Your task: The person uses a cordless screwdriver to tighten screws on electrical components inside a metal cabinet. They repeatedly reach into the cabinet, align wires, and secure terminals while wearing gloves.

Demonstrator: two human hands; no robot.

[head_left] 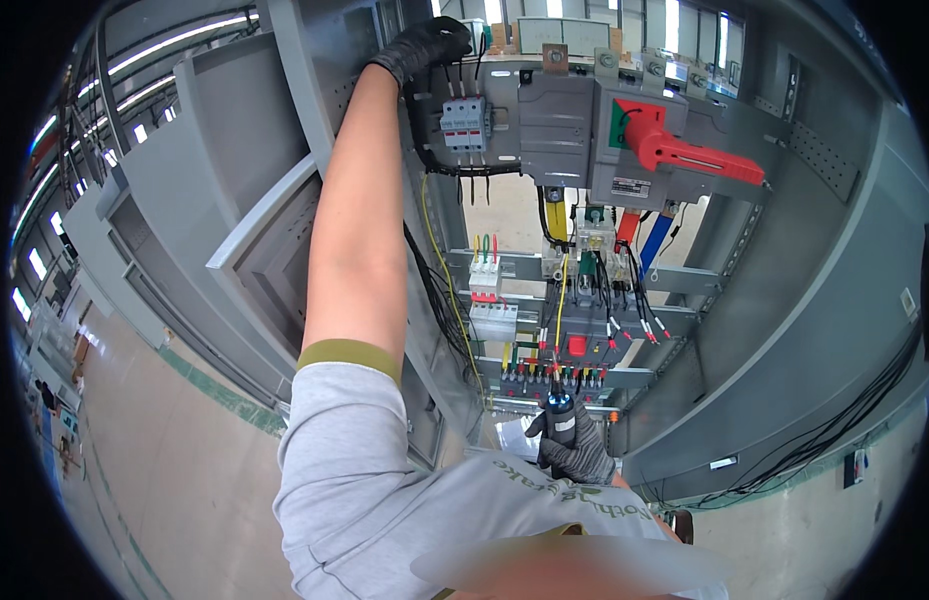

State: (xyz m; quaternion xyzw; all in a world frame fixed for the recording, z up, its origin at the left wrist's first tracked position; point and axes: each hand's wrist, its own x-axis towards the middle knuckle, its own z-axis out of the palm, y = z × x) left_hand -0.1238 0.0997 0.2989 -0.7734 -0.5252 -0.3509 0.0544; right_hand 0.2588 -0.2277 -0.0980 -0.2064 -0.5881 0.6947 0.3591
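1. While our right hand (582,450) wraps around the dark driver (559,424), its nose points toward the terminal row (524,376)
2. We judge it rigid, moderately heavy and smooth, best held around the barrel
3. We lose its tip among the wiring; above the grey fuse holder (464,126), our left hand (424,50) hides its fingertips, so we cannot tell its grip

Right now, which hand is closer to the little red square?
Right. In the picture, the right hand, holding a dark tool, is below the red square; the left hand is far up and left.
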